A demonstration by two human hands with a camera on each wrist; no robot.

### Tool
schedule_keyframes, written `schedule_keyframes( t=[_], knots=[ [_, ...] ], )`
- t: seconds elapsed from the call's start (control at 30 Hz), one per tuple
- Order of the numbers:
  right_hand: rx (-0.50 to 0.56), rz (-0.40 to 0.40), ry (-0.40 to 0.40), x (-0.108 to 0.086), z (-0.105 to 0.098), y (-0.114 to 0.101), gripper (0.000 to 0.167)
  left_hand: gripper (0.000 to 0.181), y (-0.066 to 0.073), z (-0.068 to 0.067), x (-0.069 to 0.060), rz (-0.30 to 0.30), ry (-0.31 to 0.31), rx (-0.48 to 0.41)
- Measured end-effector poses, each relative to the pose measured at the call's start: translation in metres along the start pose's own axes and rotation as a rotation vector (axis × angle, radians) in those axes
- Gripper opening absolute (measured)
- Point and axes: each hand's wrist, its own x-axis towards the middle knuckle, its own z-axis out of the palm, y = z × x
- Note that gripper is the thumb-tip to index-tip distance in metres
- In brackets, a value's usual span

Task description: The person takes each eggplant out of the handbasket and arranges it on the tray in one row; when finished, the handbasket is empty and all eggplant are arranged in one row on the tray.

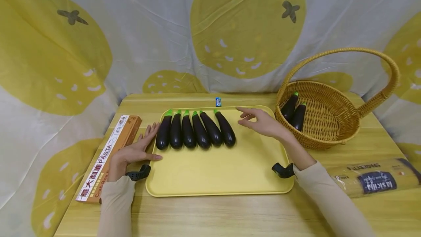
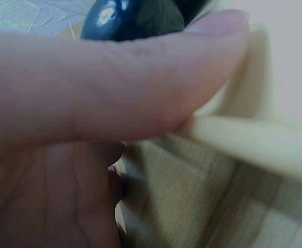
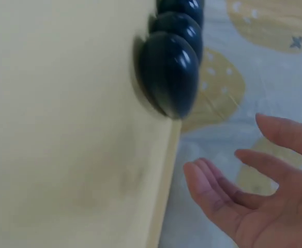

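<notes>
Several dark eggplants (image 1: 201, 131) with green stem ends lie side by side in a row on the yellow tray (image 1: 217, 175). At the tray's left rim rests my left hand (image 1: 138, 151), fingers stretched along the outside and thumb laid over the rim. The left wrist view shows that thumb (image 2: 140, 88) up close, with part of an eggplant (image 2: 130, 20) behind it. My right hand (image 1: 263, 121) hovers over the right part of the tray, fingers loosely bent and holding nothing. From the right wrist, the nearest eggplant (image 3: 169, 75) shows apart from the fingers.
On the right stands a wicker basket (image 1: 322, 142) with a tall handle and two eggplants (image 1: 298, 117) inside. A spaghetti bag (image 1: 378, 178) lies before it. Left of the tray is a pasta box (image 1: 110, 156). A small blue packet (image 1: 218, 101) sits behind the tray.
</notes>
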Motion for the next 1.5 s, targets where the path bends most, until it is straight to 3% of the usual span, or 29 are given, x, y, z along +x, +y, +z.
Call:
schedule_keyframes(
  t=[0.33, 0.53, 0.7, 0.83, 1.2, 1.33, 1.5],
  knots=[
    [-0.001, 0.074, 0.175, -0.072, -0.069, 0.022, 0.053, 0.120, 0.000, 0.000, 0.000, 0.008, 0.002, 0.003],
    [0.006, 0.163, 0.250, -0.096, -0.090, 0.055, 0.057, 0.119, 0.001, 0.000, 0.000, 0.008, -0.001, 0.005],
    [-0.011, 0.311, 0.240, -0.100, -0.092, 0.078, 0.072, 0.119, 0.000, 0.000, 0.000, 0.007, 0.001, 0.009],
    [0.009, 0.381, 0.216, -0.098, -0.092, 0.089, 0.082, 0.120, -0.001, 0.000, 0.001, 0.008, 0.006, 0.020],
    [0.039, 0.440, 0.147, -0.084, -0.087, 0.094, 0.094, 0.120, -0.001, 0.000, 0.001, 0.014, 0.005, 0.026],
    [0.028, 0.447, 0.144, -0.080, -0.086, 0.094, 0.092, 0.120, -0.001, 0.000, 0.002, 0.018, 0.004, 0.032],
    [0.087, 0.465, 0.123, -0.084, -0.092, 0.095, 0.088, 0.120, -0.002, 0.000, 0.003, 0.023, 0.003, 0.028]
  ],
)
